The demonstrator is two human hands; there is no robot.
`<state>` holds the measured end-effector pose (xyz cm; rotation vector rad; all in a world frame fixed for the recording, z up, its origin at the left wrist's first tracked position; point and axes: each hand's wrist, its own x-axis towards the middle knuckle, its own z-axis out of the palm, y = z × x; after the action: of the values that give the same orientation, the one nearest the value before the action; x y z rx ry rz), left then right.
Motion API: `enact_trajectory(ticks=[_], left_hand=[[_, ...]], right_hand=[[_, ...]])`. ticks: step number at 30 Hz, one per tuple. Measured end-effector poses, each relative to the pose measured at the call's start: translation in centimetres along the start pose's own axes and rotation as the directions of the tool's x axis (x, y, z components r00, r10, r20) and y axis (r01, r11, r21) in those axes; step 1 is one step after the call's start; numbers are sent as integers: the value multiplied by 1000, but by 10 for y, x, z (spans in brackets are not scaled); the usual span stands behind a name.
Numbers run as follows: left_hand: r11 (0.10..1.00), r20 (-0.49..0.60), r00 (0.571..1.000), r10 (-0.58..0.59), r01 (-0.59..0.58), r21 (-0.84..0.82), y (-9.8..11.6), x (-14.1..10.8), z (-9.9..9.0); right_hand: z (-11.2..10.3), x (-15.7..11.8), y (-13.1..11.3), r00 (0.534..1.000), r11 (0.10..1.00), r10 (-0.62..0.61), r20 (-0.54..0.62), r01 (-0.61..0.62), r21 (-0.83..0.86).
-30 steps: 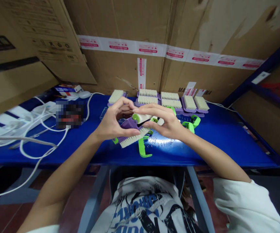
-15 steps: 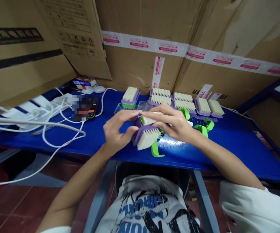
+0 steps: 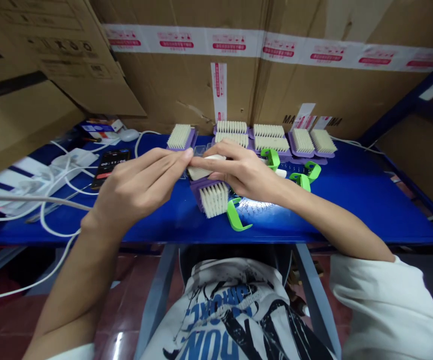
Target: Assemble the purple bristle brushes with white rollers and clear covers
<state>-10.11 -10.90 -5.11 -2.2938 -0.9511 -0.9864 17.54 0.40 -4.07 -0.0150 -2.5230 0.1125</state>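
Observation:
A purple double brush (image 3: 213, 199) with cream bristles is tilted between my hands above the blue table. Its two bristle blocks face different ways. My right hand (image 3: 239, 167) is closed on its upper block, fingers over the top and thumb beneath. My left hand (image 3: 137, 187) has its back turned up and its fingers pressed together, the tips at the brush's upper left edge. What lies under those fingertips is hidden. Just right of the brush lies a curved green plastic piece (image 3: 236, 216). More green pieces (image 3: 302, 179) lie past my right wrist.
Several purple brushes (image 3: 271, 144) stand bristles up along the cardboard wall (image 3: 186, 85). A phone (image 3: 107, 167), a white power strip (image 3: 71, 162) and tangled white cables occupy the table's left side. Near the green pieces is a brightly lit patch with fine coils (image 3: 257, 207).
My left hand has shifted from the brush's purple side to its upper left edge, its back now up. My right hand still grips the brush. The camera view has moved too.

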Motion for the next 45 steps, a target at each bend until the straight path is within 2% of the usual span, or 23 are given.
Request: enact_trajectory(ticks=[3, 4, 8, 10, 14, 19, 24, 27, 29, 31, 33, 35, 39, 41, 43, 45], left_hand=[[982, 59, 986, -159, 164, -96, -4, -2, -1], [983, 62, 985, -163, 168, -78, -4, -1, 0], [984, -11, 1000, 23, -21, 175, -8, 3, 8], [982, -32, 999, 23, -17, 190, -12, 5, 13], [989, -27, 994, -106, 109, 98, -18, 4, 23], [955, -139, 945, -295, 289, -67, -25, 2, 34], [935, -193, 915, -354, 339, -107, -27, 0, 41], [953, -252, 920, -299, 300, -36, -24, -1, 41], [974, -341, 926, -162, 207, 98, -19, 0, 39], [962, -448, 894, -7, 128, 242, -12, 2, 37], [950, -537, 843, 42, 132, 282, -4, 4, 34], [962, -576, 816, -50, 194, 192, 5, 4, 33], [954, -528, 800, -285, 292, -73, 19, -1, 32], [895, -453, 772, -445, 384, -225, 27, -2, 32], [803, -369, 721, -587, 459, -379, 36, -2, 32], [743, -332, 688, -646, 465, -481, 43, 1, 31]], right_hand=[[2, -1, 2, 999, 999, -4, -33, 6, 35], [2, -1, 2, 999, 999, -10, -53, 13, 48], [2, -4, 2, 995, 997, 6, -95, 2, 75], [1, -5, 2, 994, 997, 16, -110, -7, 82], [2, -4, 5, 992, 995, 6, -126, 6, 96], [6, -2, 3, 988, 999, -17, -155, 24, 47], [7, -3, -2, 988, 1000, 11, -152, -14, -16], [7, -4, -6, 988, 997, 12, -152, -23, -76], [7, -5, -8, 989, 996, 12, -147, -25, -87], [7, -6, -8, 990, 997, 25, -135, -35, -69], [6, -6, -7, 991, 998, 33, -126, -39, -47], [6, -6, -5, 992, 998, 22, -124, -28, -48], [5, -4, -5, 992, 997, 15, -124, -24, -70], [5, -4, -6, 992, 997, 8, -128, -18, -77], [6, -4, -6, 991, 996, -8, -132, -4, -84], [6, -5, -6, 992, 996, -11, -122, 0, -91]])
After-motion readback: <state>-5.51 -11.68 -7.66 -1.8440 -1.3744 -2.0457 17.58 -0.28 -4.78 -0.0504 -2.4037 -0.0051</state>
